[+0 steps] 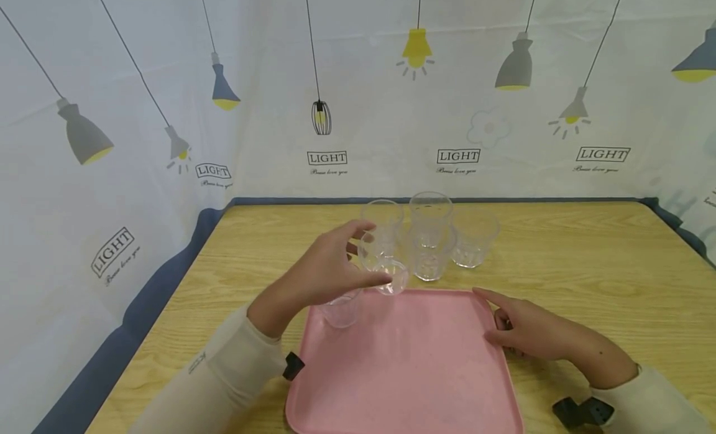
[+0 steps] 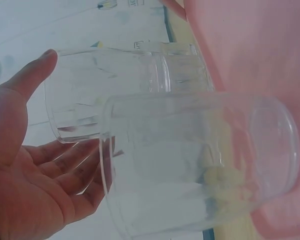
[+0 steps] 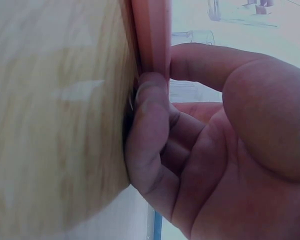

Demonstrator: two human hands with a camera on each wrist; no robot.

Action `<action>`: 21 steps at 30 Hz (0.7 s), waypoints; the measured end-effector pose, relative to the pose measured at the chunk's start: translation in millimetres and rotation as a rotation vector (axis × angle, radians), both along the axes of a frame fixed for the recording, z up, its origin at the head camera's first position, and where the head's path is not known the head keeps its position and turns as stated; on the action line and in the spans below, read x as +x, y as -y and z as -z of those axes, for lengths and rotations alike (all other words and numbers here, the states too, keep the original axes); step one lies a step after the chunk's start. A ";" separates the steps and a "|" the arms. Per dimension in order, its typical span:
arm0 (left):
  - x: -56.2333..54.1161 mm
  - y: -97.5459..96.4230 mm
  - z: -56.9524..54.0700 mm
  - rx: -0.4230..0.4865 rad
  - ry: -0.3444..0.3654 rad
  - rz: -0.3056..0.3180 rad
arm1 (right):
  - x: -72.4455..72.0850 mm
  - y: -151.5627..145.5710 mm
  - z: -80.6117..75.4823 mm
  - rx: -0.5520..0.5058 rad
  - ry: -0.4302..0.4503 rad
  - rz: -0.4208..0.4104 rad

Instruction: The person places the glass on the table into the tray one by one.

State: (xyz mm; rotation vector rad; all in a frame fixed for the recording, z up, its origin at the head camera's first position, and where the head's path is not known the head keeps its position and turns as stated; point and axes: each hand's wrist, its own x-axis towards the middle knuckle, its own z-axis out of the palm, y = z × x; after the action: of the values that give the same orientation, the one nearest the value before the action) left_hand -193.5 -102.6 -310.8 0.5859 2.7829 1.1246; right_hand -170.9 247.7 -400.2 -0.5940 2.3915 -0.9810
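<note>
My left hand [image 1: 330, 266] holds a clear cup [image 1: 391, 278] just beyond the tray's far edge, thumb on one side and fingers on the other. In the left wrist view the thumb tip and fingers lie at that cup's rim [image 2: 55, 117]. Another clear cup [image 1: 341, 313] stands at the tray's far left corner, below my left wrist, and looms large in the left wrist view. My right hand [image 1: 528, 328] grips the right edge of the pink tray [image 1: 414, 365], thumb on top and curled fingers at its underside, the index finger stretched toward the far corner.
Several more clear cups stand close together behind the tray, among them a back cup [image 1: 431, 204] and a right-hand cup [image 1: 474, 238]. The wooden table [image 1: 593, 253] ends at a curtain [image 1: 380, 123] printed with lamps, at the back and left.
</note>
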 end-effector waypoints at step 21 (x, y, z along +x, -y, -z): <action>23.7 8.4 -6.5 0.013 0.010 0.033 | 1.1 0.6 -1.7 0.011 -0.004 0.002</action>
State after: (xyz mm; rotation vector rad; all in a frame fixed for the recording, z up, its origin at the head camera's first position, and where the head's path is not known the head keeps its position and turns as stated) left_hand -169.8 -111.0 -304.3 0.6231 2.7496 1.1362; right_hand -169.8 247.1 -398.5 -0.5901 2.3994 -0.9680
